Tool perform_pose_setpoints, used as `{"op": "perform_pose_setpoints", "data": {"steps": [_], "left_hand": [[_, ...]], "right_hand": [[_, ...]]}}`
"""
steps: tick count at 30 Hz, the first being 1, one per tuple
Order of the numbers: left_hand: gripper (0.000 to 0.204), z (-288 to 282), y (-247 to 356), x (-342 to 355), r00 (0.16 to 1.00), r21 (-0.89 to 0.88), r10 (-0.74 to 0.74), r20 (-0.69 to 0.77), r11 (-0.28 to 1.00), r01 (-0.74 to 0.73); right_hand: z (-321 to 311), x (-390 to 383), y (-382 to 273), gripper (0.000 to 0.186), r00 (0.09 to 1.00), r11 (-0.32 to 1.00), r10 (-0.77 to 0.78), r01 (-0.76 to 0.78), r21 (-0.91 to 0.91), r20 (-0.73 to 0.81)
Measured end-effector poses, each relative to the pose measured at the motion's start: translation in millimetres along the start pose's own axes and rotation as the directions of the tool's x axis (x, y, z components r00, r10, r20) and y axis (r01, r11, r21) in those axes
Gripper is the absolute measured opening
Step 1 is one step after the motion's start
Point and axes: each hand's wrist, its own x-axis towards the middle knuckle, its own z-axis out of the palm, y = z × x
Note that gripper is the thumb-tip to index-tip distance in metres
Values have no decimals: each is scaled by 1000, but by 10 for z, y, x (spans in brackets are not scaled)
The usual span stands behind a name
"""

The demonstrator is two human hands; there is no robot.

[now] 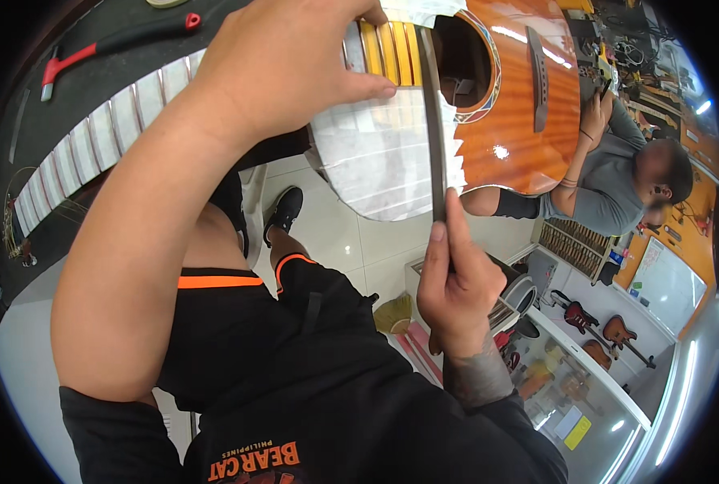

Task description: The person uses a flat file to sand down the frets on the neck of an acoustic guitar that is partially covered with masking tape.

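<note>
An acoustic guitar (521, 89) with a glossy orange-brown top lies across the upper middle. White masking tape (376, 165) covers the top beside the fretboard, and pale taped strips run between the frets along the neck (93, 143). Near the soundhole, several bare fret spaces (390, 55) look yellow. My left hand (295, 64) straddles the neck there, thumb on the near side and a fingertip on the far side. My right hand (460, 282) grips the near end of a long, flat, dark metal file (434, 129), which lies across the fretboard's end beside the soundhole.
A red-and-black hammer (105, 50) lies on the dark bench (77, 89), with coiled strings near the headstock end. Another person (610, 177) sits beyond the guitar body, holding a dark object. Below are a broom (395, 313), a glass display case (577, 379) and hanging electric guitars (577, 313).
</note>
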Motion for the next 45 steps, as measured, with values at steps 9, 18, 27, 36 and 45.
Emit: {"op": "perform_pose_setpoints", "data": {"steps": [9, 18, 27, 36, 45], "left_hand": [[48, -41, 106, 31, 997, 53, -71, 39, 996, 69], [47, 15, -8, 33, 999, 25, -30, 23, 999, 29], [46, 26, 24, 10, 1000, 18, 19, -23, 1000, -18], [44, -49, 54, 10, 1000, 15, 8, -10, 1000, -8], [45, -69, 8, -8, 999, 23, -32, 14, 999, 32]], "right_hand": [[64, -205, 110, 48, 999, 998, -24, 26, -50, 32], [87, -347, 98, 53, 999, 999, -43, 44, -32, 19], [236, 633, -150, 48, 1000, 984, -31, 31, -177, 1], [206, -166, 26, 54, 997, 979, -78, 77, -190, -1], [205, 836, -346, 42, 994, 983, 51, -33, -180, 98]]}}
